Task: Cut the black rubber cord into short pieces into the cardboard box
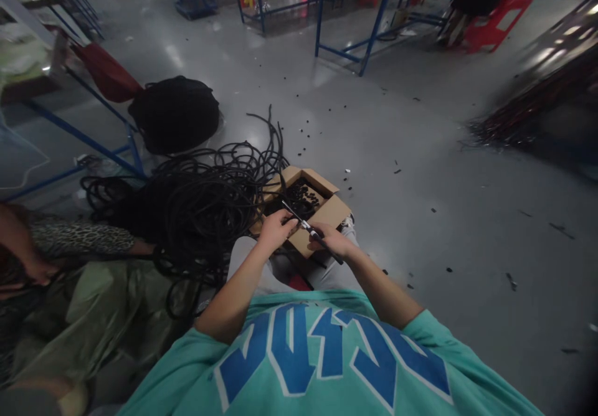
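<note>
**Two hands on one black cable, over a box of small black pieces**

The fingers of the left hand (276,226) are curled together around a thin black cable (311,232), gripping its upper stretch; the fingers of the right hand (332,240) are closed on the same cable lower down, near a short pale band on it. The cable runs slantwise between the two hands, its far tip reaching over the box and its near end sticking out past the right hand toward the knee.

It looks light and fairly stiff over this short span, since it holds a straight line between the grips, though the long coils nearby show it bends easily over length. The sheath appears smooth, so a firm pinch close to the working spot, one hand on either side, seems the safest hold.

Just beyond the hands sits one open cardboard box (327,207), flaps spread, holding many small black pieces (301,197) too blurred to count. Left of it lies one large tangled heap of black cable (205,210), and behind that one black bag (174,114). Black scraps (303,136) are scattered on the grey floor (420,173). At the left edge another person's arm (28,248) shows, above a leopard-print sleeve
</note>
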Available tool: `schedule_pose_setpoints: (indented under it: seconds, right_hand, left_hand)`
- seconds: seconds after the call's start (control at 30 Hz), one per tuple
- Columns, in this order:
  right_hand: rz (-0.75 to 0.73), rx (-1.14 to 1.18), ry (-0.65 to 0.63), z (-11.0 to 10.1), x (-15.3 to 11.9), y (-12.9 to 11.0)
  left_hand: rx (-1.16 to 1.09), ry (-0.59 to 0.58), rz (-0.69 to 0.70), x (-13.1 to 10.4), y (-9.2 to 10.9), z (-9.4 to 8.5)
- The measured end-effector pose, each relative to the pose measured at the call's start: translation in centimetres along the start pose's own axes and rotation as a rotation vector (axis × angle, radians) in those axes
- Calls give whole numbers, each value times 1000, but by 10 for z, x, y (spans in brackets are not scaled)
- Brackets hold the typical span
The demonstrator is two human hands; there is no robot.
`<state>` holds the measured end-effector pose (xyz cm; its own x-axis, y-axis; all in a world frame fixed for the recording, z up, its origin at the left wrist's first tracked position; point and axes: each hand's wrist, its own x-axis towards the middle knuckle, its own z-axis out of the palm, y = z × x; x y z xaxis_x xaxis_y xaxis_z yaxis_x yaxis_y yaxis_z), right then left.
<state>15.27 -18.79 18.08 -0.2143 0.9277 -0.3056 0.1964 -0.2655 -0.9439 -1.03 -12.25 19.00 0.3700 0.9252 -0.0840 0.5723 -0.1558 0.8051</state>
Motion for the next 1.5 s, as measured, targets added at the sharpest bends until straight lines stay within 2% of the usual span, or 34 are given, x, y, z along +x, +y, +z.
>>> schedule_pose_setpoints:
  seconds: [0.2, 0.43, 0.57, 0.7, 0.9, 1.1, 1.5]
  right_hand:
    - [-11, 51, 78, 7, 1, 13]
    - [-1, -29, 128, 7, 0, 11]
    - [47, 100, 50, 9, 3, 13]
    - [23, 218, -31, 7, 1, 13]
    - [48, 66, 5, 0, -8, 10]
    - [18, -109, 87, 0, -10, 2]
    - [64, -82, 39, 3, -9, -5]
  left_hand:
    - [-31, 14, -35, 2, -4, 1]
    - [-6, -9, -14, 7, -8, 2]
    - [-14, 4, -2, 10, -13, 5]
    - [-38, 19, 12, 11, -15, 3]
    - [-17, 97, 29, 11, -15, -7]
    - [-10, 120, 10, 9, -16, -5]
    - [75, 169, -5, 6, -7, -1]
